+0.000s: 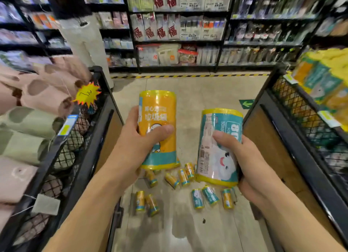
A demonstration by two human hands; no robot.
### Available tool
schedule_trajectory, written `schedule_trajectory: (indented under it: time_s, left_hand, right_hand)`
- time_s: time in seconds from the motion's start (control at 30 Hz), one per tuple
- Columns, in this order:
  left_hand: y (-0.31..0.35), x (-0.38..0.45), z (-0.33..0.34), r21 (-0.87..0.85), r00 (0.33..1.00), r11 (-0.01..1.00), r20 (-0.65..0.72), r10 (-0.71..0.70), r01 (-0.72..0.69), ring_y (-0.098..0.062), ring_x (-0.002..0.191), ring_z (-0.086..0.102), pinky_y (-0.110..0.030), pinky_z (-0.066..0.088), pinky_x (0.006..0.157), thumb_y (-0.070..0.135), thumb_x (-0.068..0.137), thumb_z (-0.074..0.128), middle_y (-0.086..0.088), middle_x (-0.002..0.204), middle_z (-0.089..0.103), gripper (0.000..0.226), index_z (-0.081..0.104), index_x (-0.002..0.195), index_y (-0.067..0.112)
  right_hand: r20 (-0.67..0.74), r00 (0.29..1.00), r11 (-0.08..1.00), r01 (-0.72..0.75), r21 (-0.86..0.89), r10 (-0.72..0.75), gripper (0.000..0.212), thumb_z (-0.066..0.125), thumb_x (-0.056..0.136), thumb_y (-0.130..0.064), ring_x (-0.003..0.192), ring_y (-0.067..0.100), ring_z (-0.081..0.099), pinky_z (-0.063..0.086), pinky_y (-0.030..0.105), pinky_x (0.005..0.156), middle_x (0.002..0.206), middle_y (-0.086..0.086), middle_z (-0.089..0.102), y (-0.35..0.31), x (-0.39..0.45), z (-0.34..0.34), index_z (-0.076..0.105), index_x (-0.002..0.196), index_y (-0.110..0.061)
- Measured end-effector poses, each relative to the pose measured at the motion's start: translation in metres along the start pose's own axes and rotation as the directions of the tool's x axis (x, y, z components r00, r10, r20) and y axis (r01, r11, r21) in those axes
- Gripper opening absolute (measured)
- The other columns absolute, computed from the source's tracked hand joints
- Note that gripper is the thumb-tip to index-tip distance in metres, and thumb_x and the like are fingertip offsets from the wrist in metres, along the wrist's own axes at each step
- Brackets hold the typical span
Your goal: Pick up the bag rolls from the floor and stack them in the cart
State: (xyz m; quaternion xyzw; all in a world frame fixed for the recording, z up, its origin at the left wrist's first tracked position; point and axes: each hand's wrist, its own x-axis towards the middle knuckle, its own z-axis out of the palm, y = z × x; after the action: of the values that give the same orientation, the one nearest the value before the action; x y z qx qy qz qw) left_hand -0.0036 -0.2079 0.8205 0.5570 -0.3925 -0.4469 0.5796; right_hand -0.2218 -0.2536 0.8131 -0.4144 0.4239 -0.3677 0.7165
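My left hand (135, 139) grips an orange bag roll (160, 120) with a teal band, held upright at chest height over the aisle. In my right hand (243, 155) is a teal bag roll (218, 157) with yellow ends and a cartoon face, also upright. Several more bag rolls (197, 198) lie scattered on the beige floor below both hands. The cart on the right (301, 123), a black wire bin, holds a stack of yellow, orange and teal bag rolls (323, 82).
A black wire bin (82, 139) on the left holds pink and green rolled textiles, with a price star on its rim. A person in light trousers (86, 43) stands beyond it. Stocked shelves (178, 29) close the aisle behind a striped floor line.
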Motion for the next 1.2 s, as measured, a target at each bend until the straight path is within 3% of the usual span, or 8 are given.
schedule_trajectory:
  time_s: [0.2, 0.33, 0.47, 0.63, 0.77, 0.87, 0.97, 1.2]
  left_hand:
    - [0.105, -0.041, 0.038, -0.047, 0.998, 0.998, 0.04, 0.04, -0.038, -0.016, 0.079, 0.076, -0.027, 0.059, 0.06, 0.035, 0.059, 0.079, 0.004, 0.093, 0.076, 0.06, 0.057, 0.114, 0.03]
    - [0.122, -0.056, 0.067, -0.082, 0.997, 0.996, 0.056, 0.047, -0.042, -0.024, 0.086, 0.076, -0.035, 0.061, 0.065, 0.024, 0.063, 0.091, 0.0, 0.097, 0.075, 0.06, 0.057, 0.113, 0.029]
    - [0.131, -0.061, 0.097, -0.092, 0.994, 0.994, 0.085, 0.067, -0.059, -0.029, 0.092, 0.075, -0.04, 0.062, 0.073, 0.024, 0.064, 0.088, -0.003, 0.101, 0.075, 0.057, 0.057, 0.112, 0.031]
    - [0.141, -0.059, 0.139, -0.104, 0.977, 0.99, 0.181, 0.109, -0.091, -0.033, 0.094, 0.073, -0.043, 0.063, 0.073, 0.025, 0.065, 0.08, -0.008, 0.106, 0.073, 0.054, 0.057, 0.115, 0.029]
    - [0.147, -0.057, 0.18, -0.115, 0.923, 0.988, 0.359, 0.14, -0.105, -0.035, 0.096, 0.073, -0.046, 0.062, 0.073, 0.025, 0.069, 0.082, -0.01, 0.108, 0.073, 0.051, 0.06, 0.114, 0.031]
    - [0.146, -0.063, 0.212, -0.141, 0.838, 0.986, 0.524, 0.15, -0.089, -0.031, 0.094, 0.074, -0.043, 0.061, 0.068, 0.026, 0.067, 0.084, -0.005, 0.106, 0.074, 0.049, 0.061, 0.108, 0.037]
    - [0.142, -0.077, 0.244, -0.15, 0.712, 0.985, 0.683, 0.161, -0.079, -0.018, 0.084, 0.075, -0.031, 0.059, 0.063, 0.025, 0.066, 0.082, 0.006, 0.096, 0.075, 0.051, 0.059, 0.11, 0.034]
    - [0.123, -0.174, 0.31, -0.076, 0.251, 0.994, 0.966, 0.055, 0.073, -0.017, 0.086, 0.075, -0.039, 0.06, 0.071, 0.026, 0.065, 0.078, 0.007, 0.097, 0.076, 0.058, 0.056, 0.118, 0.03]
  right_hand:
    - [-0.002, 0.994, 0.994, 0.107, -0.003, -0.107, 0.049, 0.08, 0.074, -0.029, 0.08, 0.026, 0.075, 0.062, 0.036, 0.065, 0.1, 0.016, 0.077, -0.098, -0.072, 0.011, 0.068, 0.117, -0.008]
    - [0.004, 0.989, 0.988, 0.15, -0.036, -0.15, 0.054, 0.079, 0.077, -0.026, 0.089, 0.031, 0.074, 0.063, 0.043, 0.075, 0.11, 0.019, 0.075, -0.126, -0.099, 0.001, 0.065, 0.125, -0.005]
    - [-0.001, 0.972, 0.969, 0.234, -0.077, -0.234, 0.047, 0.078, 0.078, -0.025, 0.09, 0.029, 0.075, 0.063, 0.037, 0.072, 0.108, 0.015, 0.077, -0.145, -0.119, -0.022, 0.067, 0.121, -0.009]
    - [-0.118, 0.938, 0.944, 0.317, -0.096, -0.327, 0.034, 0.073, 0.075, -0.025, 0.085, 0.027, 0.076, 0.064, 0.039, 0.073, 0.102, 0.012, 0.078, -0.159, -0.144, -0.059, 0.072, 0.108, -0.016]
    - [-0.281, 0.888, 0.931, 0.345, -0.116, -0.364, 0.042, 0.075, 0.072, -0.027, 0.087, 0.029, 0.076, 0.064, 0.042, 0.077, 0.101, 0.011, 0.078, -0.163, -0.177, -0.081, 0.07, 0.112, -0.014]
    - [-0.431, 0.819, 0.925, 0.35, -0.146, -0.378, 0.047, 0.076, 0.071, -0.031, 0.09, 0.026, 0.076, 0.063, 0.041, 0.079, 0.102, 0.007, 0.079, -0.16, -0.212, -0.092, 0.069, 0.116, -0.016]
    - [-0.601, 0.692, 0.91, 0.376, -0.173, -0.4, 0.042, 0.08, 0.072, -0.029, 0.084, 0.021, 0.075, 0.063, 0.036, 0.074, 0.097, 0.004, 0.079, -0.146, -0.257, -0.093, 0.069, 0.111, -0.02]
    - [-0.925, 0.229, 0.905, 0.375, -0.203, -0.303, 0.048, 0.085, 0.066, -0.033, 0.083, 0.019, 0.075, 0.061, 0.033, 0.073, 0.095, 0.0, 0.079, -0.088, -0.397, -0.053, 0.069, 0.11, -0.021]
